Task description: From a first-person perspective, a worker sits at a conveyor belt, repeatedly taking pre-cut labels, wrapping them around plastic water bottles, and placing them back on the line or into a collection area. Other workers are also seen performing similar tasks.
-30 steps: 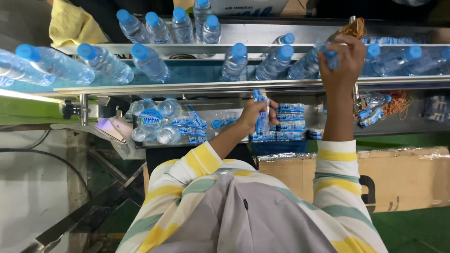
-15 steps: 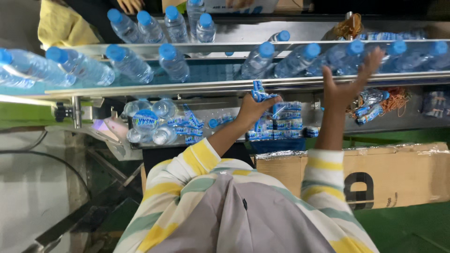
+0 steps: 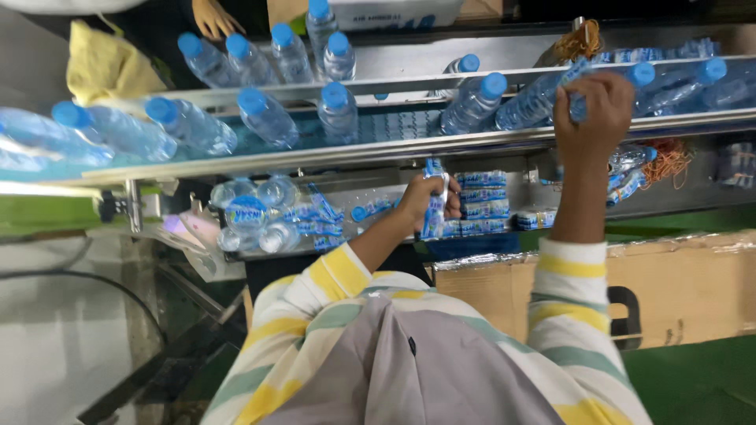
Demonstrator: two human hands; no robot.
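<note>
Clear plastic water bottles with blue caps (image 3: 339,110) stand tilted on a metal conveyor (image 3: 409,145) running across the view. My right hand (image 3: 591,106) is closed around the neck of one bottle (image 3: 543,94) on the belt at the right. Below the conveyor rail, my left hand (image 3: 429,197) grips a bunch of blue-and-white label sleeves (image 3: 431,224). Flat stacks of the same labels (image 3: 484,205) lie just right of that hand.
A heap of labelled bottles (image 3: 260,216) lies under the conveyor at left. A cardboard box (image 3: 693,283) stands at lower right. A yellow cloth (image 3: 110,67) and another person's hand (image 3: 213,16) are beyond the belt, with orange rubber bands (image 3: 669,161) at right.
The bottles have travelled rightward along the belt. My right hand, spread open half a second ago, has closed on a bottle neck. My left hand still holds the labels.
</note>
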